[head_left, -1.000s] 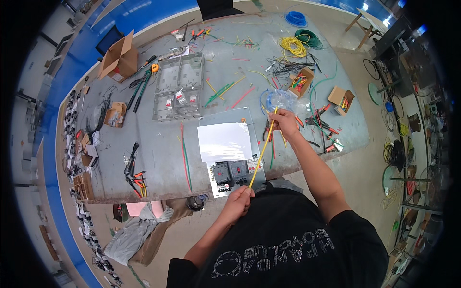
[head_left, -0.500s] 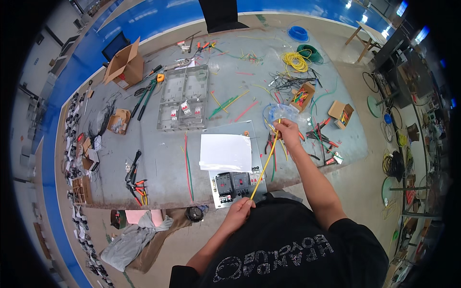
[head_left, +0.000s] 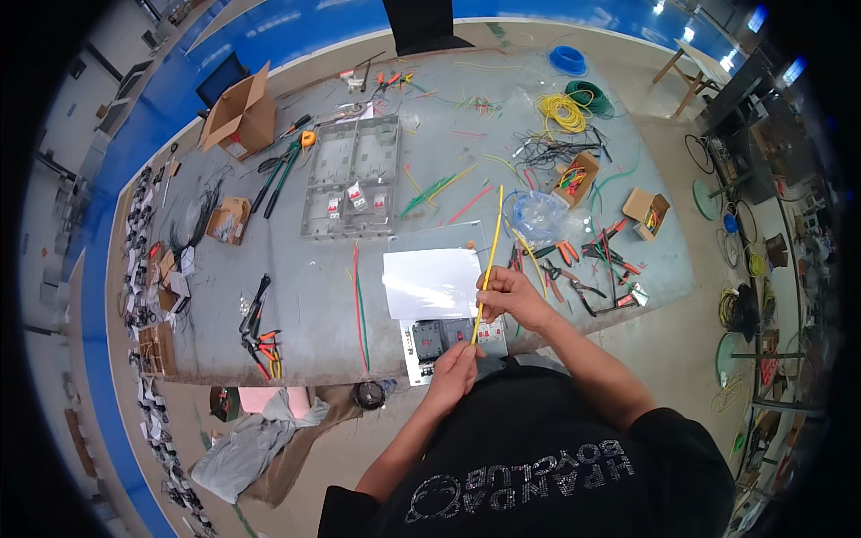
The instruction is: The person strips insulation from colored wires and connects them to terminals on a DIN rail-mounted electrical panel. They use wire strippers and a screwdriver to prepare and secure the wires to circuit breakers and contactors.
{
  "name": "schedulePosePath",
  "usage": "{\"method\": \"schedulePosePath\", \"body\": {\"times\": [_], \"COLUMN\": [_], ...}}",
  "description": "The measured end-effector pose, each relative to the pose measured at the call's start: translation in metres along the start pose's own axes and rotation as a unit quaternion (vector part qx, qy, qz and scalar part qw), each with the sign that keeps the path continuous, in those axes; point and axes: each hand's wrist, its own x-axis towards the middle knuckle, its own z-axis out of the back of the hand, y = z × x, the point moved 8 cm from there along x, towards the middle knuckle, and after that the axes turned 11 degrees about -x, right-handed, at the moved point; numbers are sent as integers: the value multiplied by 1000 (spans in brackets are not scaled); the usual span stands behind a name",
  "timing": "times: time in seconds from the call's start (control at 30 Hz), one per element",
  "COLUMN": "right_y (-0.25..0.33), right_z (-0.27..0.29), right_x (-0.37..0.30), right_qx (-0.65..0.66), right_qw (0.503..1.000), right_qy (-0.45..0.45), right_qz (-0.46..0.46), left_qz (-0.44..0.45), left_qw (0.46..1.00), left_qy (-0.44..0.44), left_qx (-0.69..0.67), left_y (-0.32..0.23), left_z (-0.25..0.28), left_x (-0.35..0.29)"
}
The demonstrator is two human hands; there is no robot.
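A length of yellow wire (head_left: 494,235) runs upward between both hands. My left hand (head_left: 453,375) pinches its lower end close to my body. My right hand (head_left: 515,297) is closed on the wire a short way above, and the free end sticks up past it. Below the wire lies a metal mounting plate (head_left: 430,240), partly covered by a white sheet of paper (head_left: 432,282). Black circuit breakers (head_left: 429,342) on the plate's near part show beside my left hand. Right of my right hand lie pliers (head_left: 574,285) with dark handles.
A clear plastic enclosure (head_left: 325,175) stands left of centre on the grey table (head_left: 296,296). Coils of yellow wire (head_left: 562,113) and blue wire (head_left: 568,61) lie far right. Small cardboard boxes (head_left: 647,212) hold coloured pieces. Crimping tools (head_left: 257,327) lie near left.
My right hand has slid down the yellow wire toward my left hand, leaving the upper end free and upright. My left hand has risen slightly. The view has shifted a little.
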Motion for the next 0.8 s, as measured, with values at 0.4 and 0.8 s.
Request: {"method": "schedulePosePath", "body": {"times": [0.4,0.8], "right_y": [-17,-34], "right_z": [-12,-15], "right_x": [-1,2], "right_qx": [-14,-35], "right_qw": [999,998], "right_qy": [-22,-42], "right_qz": [-21,19], "left_qz": [30,47], "left_qw": [998,995], "left_qy": [-18,-43], "left_qx": [-51,-76], "left_y": [13,26], "left_z": [13,23], "left_x": [2,9]}}
